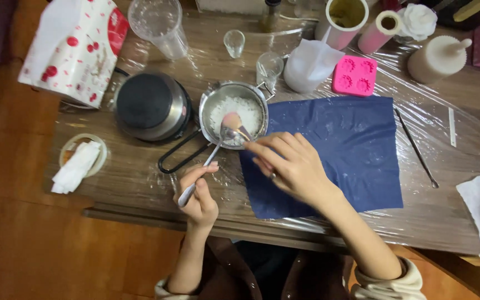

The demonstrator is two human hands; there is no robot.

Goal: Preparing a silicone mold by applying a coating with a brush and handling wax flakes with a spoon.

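At the near edge of the table (140,183), the left hand (198,194) is clenched around the handle of a metal spoon (209,161), whose bowl reaches over the rim of a small metal pot (234,114) holding white flakes. The right hand (290,164) rests on the near left corner of a dark blue cloth (351,144) and pinches a small pink-tipped brush (234,123) over the spoon's bowl. Left of the pot sits a round black-topped heater (151,105), and beyond it, at the far left corner, a white box with red spots (76,47). A pink silicone mould (355,75) lies past the cloth's far edge, a clear plastic cup (159,25) towards the far edge.
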